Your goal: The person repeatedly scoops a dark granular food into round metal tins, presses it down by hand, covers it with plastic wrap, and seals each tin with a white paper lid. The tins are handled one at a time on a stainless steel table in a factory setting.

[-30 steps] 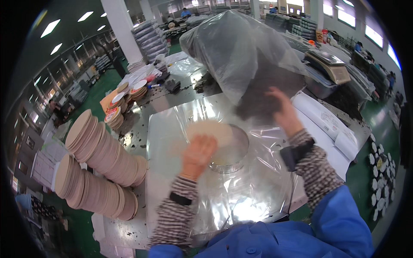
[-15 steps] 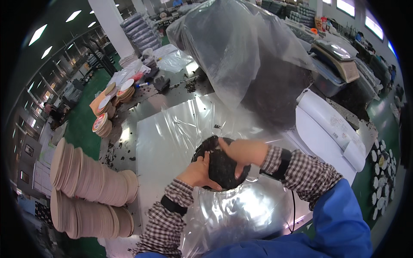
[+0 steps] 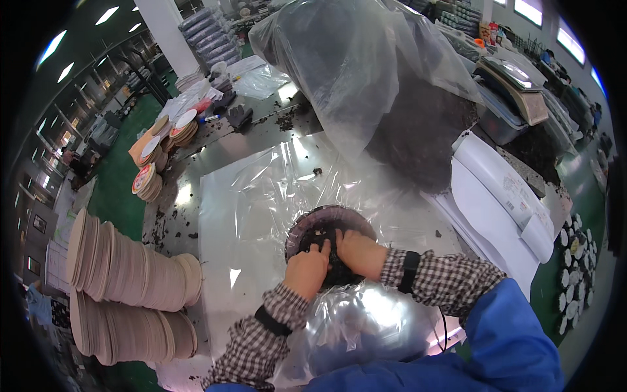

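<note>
On clear plastic film [image 3: 255,222] in front of me sits a round, shallow plastic-lined mould [image 3: 302,228]. Its upper rim and inner wall show as a purplish translucent ring. Dark, flaky, leaf-like material [image 3: 339,274] lies inside, mostly toward the near side. My left hand [image 3: 308,270] comes in from the lower left with its fingers pressed into this material. From the right, my right hand [image 3: 361,253] pushes its bent fingers into the same mass, close beside the left fingertips. Both sets of fingertips are partly hidden in the dark material.
Long rows of round beige discs [image 3: 134,268] stand at the left. Smaller disc stacks [image 3: 147,183] lie behind them. A large dark heap under a plastic sheet [image 3: 326,72] rises at the back. White paper rolls [image 3: 499,189] lie at the right, near a scale [image 3: 513,75].
Both hands have moved from the outer sides of the round dark mass to inside it. The mould's far rim now shows, and the material is gathered toward the near side.
</note>
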Demonstrator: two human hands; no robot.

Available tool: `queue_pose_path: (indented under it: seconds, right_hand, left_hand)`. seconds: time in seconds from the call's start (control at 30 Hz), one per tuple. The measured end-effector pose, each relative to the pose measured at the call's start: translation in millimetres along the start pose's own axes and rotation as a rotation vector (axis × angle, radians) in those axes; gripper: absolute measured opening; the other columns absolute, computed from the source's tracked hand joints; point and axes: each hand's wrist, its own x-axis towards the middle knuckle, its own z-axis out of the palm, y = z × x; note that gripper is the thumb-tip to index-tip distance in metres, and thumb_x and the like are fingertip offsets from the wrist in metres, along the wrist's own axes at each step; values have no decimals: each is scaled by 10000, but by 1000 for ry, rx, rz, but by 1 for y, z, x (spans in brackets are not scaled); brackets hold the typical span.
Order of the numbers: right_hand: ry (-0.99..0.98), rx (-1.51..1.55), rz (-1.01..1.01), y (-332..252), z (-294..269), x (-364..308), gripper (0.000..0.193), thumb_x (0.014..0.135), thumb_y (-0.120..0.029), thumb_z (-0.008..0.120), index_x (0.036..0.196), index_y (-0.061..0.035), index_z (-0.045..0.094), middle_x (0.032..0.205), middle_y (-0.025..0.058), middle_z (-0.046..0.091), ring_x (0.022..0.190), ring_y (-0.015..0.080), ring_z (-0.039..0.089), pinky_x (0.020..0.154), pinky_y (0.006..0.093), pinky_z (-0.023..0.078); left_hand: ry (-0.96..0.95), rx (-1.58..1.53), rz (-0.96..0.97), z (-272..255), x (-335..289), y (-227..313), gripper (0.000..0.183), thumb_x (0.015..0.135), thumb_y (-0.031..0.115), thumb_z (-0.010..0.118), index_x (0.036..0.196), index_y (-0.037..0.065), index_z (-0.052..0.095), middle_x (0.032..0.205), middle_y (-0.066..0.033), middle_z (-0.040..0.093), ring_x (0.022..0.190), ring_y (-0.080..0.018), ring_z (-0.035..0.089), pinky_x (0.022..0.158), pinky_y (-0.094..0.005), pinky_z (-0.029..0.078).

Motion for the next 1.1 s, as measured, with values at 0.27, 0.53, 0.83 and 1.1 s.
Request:
queue_pose_path:
  seconds: [0.27, 0.53, 0.83, 1.1]
  right_hand:
    - [-175, 249, -219, 0, -30, 14, 688, 754, -258, 763, 1348, -28, 505, 1287, 214, 567, 1163, 377, 564, 922, 447, 499]
    - [-304, -24, -301, -24, 18, -1, 1080, 664, -494, 813, 1549, -312, 222, 1640, 107, 76, 1483, 454, 29, 1103, 701, 229]
    - [-288, 35, -223, -32, 24, 0, 1088, 660, -452, 838, 1545, -315, 220, 1638, 107, 80, 1478, 466, 19, 1013, 804, 209]
    - [-318, 185, -161, -42, 9, 1, 1036, 646, -425, 858, 1518, -287, 317, 1629, 95, 127, 1473, 467, 41, 967, 846, 193]
  left_hand:
    - [231, -954, -97, 5, -95, 6, 218, 950, 154, 611, 1134, 43, 644, 821, -74, 670, 738, -236, 680, 651, -327, 536]
    - [287, -354, 266, -31, -181, 40, 452, 880, 172, 656, 1322, 146, 566, 1369, -108, 533, 1246, -319, 509, 986, -435, 468]
    - [538, 21, 211, 6, -200, 47, 333, 845, 177, 690, 1166, 100, 651, 1049, -72, 655, 957, -208, 646, 725, -299, 546]
    - [-35, -233, 333, 62, -188, 23, 602, 841, 316, 719, 1386, 142, 528, 868, -89, 582, 835, -284, 616, 729, -388, 514]
